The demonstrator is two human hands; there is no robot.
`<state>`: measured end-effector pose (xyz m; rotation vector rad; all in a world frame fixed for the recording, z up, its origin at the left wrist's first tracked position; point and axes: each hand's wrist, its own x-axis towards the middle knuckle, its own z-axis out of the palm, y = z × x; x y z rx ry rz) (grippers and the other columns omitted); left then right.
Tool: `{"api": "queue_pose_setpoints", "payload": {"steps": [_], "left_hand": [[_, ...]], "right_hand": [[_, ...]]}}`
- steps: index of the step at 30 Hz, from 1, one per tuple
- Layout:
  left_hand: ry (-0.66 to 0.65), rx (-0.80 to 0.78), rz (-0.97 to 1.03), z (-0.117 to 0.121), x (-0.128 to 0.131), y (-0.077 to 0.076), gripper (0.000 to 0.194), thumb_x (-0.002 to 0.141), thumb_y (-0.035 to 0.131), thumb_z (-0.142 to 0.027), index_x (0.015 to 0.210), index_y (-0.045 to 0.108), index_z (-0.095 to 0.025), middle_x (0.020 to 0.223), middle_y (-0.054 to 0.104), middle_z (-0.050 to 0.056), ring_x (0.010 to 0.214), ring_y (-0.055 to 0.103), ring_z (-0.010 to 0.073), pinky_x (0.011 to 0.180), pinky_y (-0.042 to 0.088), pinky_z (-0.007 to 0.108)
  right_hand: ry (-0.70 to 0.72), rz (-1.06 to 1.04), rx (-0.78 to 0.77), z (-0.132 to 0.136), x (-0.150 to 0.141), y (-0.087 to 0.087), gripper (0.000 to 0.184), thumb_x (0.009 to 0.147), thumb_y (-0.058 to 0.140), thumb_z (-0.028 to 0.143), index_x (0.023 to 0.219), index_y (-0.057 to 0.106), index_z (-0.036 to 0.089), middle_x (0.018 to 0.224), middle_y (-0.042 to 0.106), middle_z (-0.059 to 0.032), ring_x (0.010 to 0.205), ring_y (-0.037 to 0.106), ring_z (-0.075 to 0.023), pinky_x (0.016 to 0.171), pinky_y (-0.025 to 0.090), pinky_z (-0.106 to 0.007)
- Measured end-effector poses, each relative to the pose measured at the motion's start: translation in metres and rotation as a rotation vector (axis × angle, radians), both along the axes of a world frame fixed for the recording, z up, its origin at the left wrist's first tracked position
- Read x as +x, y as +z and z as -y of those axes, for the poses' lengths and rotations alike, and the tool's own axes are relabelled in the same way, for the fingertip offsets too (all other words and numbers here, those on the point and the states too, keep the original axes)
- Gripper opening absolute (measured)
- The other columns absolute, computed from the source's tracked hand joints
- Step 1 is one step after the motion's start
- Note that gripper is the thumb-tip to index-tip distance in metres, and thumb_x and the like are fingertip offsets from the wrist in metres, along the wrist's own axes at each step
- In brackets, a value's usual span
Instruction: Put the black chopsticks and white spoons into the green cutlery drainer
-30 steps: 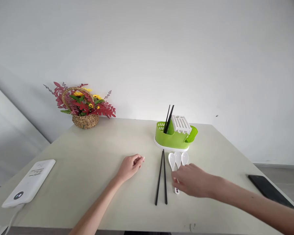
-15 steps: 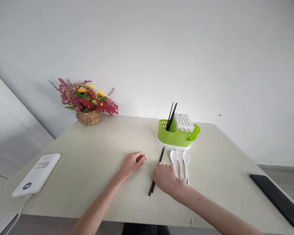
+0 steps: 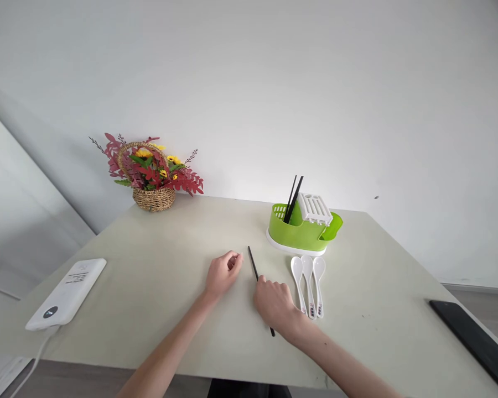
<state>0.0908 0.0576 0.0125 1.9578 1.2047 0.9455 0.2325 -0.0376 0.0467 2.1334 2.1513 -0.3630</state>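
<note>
My right hand (image 3: 276, 305) is closed around black chopsticks (image 3: 253, 263), whose thin end points away to the left and whose other end shows below my wrist. How many sticks are in the grip is hidden. To the left, my left hand (image 3: 223, 275) rests with its fingers curled in, and I see nothing held in it. Three white spoons (image 3: 308, 290) lie side by side just right of my right hand. Behind them stands a green utensil holder (image 3: 290, 234) with a white slotted top (image 3: 314, 208). Black chopsticks (image 3: 294, 202) lean upright in its left compartment.
A wicker basket (image 3: 154, 199) of artificial flowers stands at the back left by the wall. On the left lies a white power bank (image 3: 68, 293) with a cable (image 3: 39, 351). A black phone-like slab (image 3: 473, 342) lies at the table's right edge.
My right hand has turned the chopsticks, so their far end has swung left and the near end right. The left hand stays almost in place. The view has shifted slightly.
</note>
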Motion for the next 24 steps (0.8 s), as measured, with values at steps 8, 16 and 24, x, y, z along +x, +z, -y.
{"api": "queue_pose_setpoints", "payload": {"steps": [8,16,24], "left_hand": [[-0.147,-0.379,0.311,0.006,-0.004,0.022,0.058,0.094,0.050,-0.070,0.111,0.067,-0.018,0.071,0.052,-0.002,0.056,0.042,0.0105,0.053,0.036,0.024],[-0.191,-0.570,0.473,0.020,0.009,0.037,0.061,0.083,0.068,-0.072,0.103,0.075,-0.015,0.064,0.041,-0.005,0.050,0.028,0.0058,0.048,0.024,0.024],[-0.195,-0.555,0.392,0.027,0.036,0.047,0.055,0.080,0.071,-0.070,0.086,0.078,-0.016,0.057,0.053,-0.003,0.050,0.041,0.0087,0.050,0.035,0.026]], "right_hand": [[0.027,-0.497,0.067,0.020,0.015,0.002,0.035,0.110,0.019,0.038,0.091,0.045,0.026,0.071,0.061,0.0030,0.063,0.059,-0.0164,0.060,0.037,-0.028],[0.001,-1.132,0.024,0.049,0.036,0.007,0.043,0.107,0.031,0.057,0.077,0.035,0.026,0.066,0.043,0.0069,0.064,0.040,-0.0140,0.064,0.033,-0.029],[0.012,-1.068,0.062,0.056,0.055,0.009,0.042,0.109,0.029,0.052,0.078,0.040,0.025,0.068,0.044,0.0060,0.066,0.041,-0.0152,0.067,0.032,-0.031]]}}
